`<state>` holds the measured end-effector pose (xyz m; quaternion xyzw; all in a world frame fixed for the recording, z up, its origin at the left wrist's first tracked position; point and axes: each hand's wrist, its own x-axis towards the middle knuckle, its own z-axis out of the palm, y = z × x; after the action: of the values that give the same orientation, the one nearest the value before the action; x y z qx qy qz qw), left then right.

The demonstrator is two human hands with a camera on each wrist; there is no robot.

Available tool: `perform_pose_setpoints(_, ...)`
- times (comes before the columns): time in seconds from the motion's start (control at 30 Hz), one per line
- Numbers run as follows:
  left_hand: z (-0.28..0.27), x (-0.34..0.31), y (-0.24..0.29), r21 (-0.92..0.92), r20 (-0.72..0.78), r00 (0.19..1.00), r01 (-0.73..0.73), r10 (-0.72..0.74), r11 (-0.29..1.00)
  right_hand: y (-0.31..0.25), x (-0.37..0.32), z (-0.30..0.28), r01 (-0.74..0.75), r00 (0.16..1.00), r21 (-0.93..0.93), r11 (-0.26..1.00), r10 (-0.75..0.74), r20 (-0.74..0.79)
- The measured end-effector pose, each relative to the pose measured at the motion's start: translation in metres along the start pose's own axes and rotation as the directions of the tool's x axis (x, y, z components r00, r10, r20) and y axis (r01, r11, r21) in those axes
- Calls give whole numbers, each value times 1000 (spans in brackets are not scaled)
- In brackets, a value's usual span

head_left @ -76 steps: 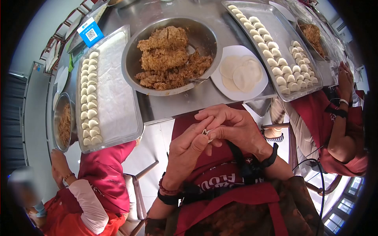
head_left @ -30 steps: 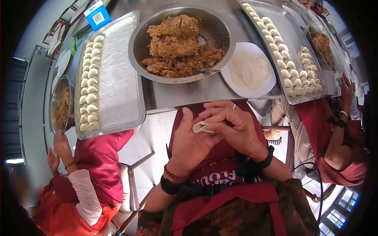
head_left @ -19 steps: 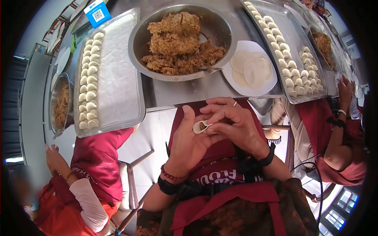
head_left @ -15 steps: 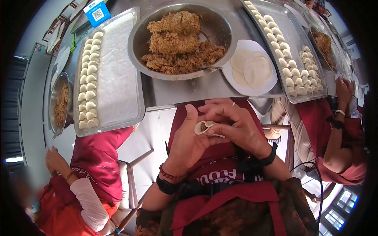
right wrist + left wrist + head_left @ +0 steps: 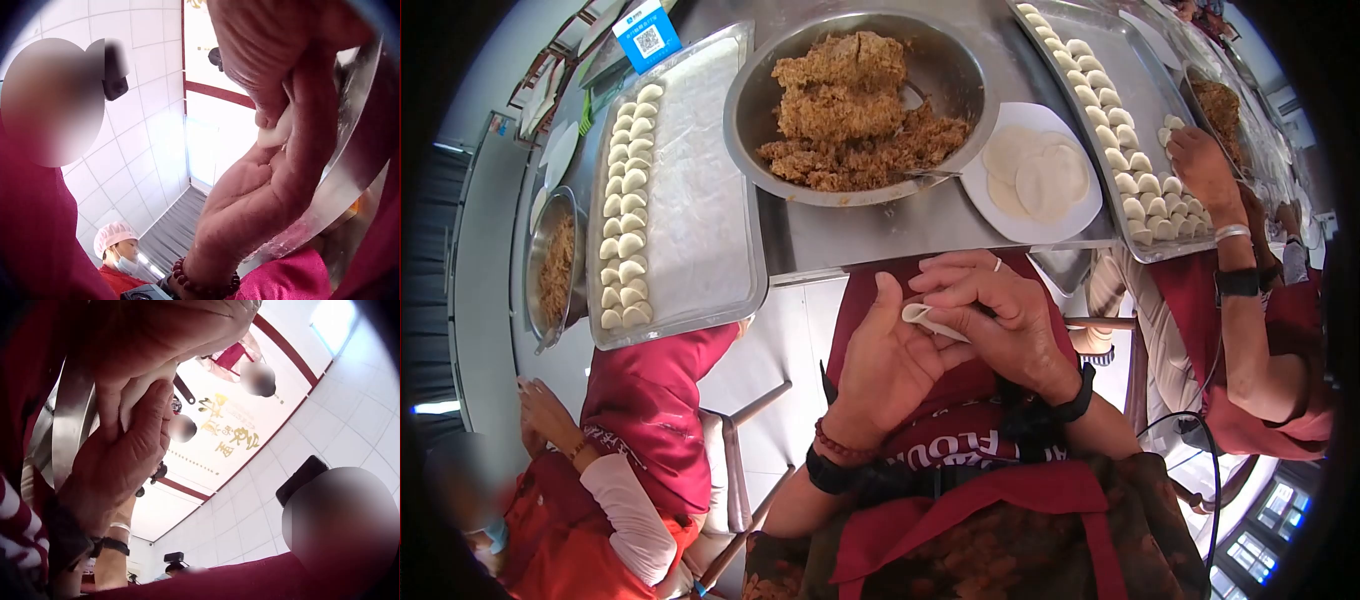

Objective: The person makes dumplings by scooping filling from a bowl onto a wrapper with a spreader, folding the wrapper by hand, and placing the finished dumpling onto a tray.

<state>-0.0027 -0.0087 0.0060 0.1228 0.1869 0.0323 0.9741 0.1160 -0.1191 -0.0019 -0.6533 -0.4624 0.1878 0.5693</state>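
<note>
A white dough wrapper (image 5: 933,322), folded over with one end gaping, lies between the two hands above the lap. My left hand (image 5: 882,362) supports it from beneath, palm up, fingers extended and thumb raised. With thumb and fingers my right hand (image 5: 1005,320) pinches the wrapper's folded side. In the left wrist view the right hand (image 5: 125,456) holds the dough (image 5: 140,387) by its edge. The right wrist view shows the left hand (image 5: 256,187) under the dough (image 5: 275,132). Filling inside the wrapper is hidden now.
A steel bowl (image 5: 750,165) of brown filling stands ahead, beside a white plate (image 5: 1000,222) of round wrappers (image 5: 1050,185). Trays of dumplings lie left (image 5: 700,200) and right (image 5: 1135,90). People sit on both sides; one person's hand (image 5: 1205,170) reaches over the right tray.
The wrapper, earlier gaping with filling visible, is now folded over more. My hands stay close together, having shifted slightly. The right-hand neighbour's hand has moved onto the right tray.
</note>
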Motion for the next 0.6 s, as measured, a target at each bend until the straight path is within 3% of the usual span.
perform_pose_setpoints(0.17,-9,3,-8,-76,-65,995,-75,70,994,-6,1,3,-97,995,27,995,98,-32)
perform_pose_setpoints(0.23,-17,3,-8,-125,35,997,-65,70,990,-16,3,2,-208,978,75,975,210,-15)
perform_pose_setpoints(0.27,-19,2,-8,-147,85,994,-57,70,987,-12,3,2,-149,989,42,988,150,-6)
perform_pose_setpoints(0.33,-12,2,-6,-90,59,996,-60,65,994,-1,2,1,-30,999,-25,999,31,15)
perform_pose_setpoints(0.43,-5,2,-5,4,6,998,-55,55,998,-4,2,0,20,999,-113,993,-16,33)
perform_pose_setpoints(0.53,-7,1,-4,96,-15,999,-49,51,994,-8,3,-1,36,999,-130,991,-32,38)
perform_pose_setpoints(0.6,-9,1,-3,170,-11,999,-45,48,984,-10,2,0,-86,996,-43,995,87,14)
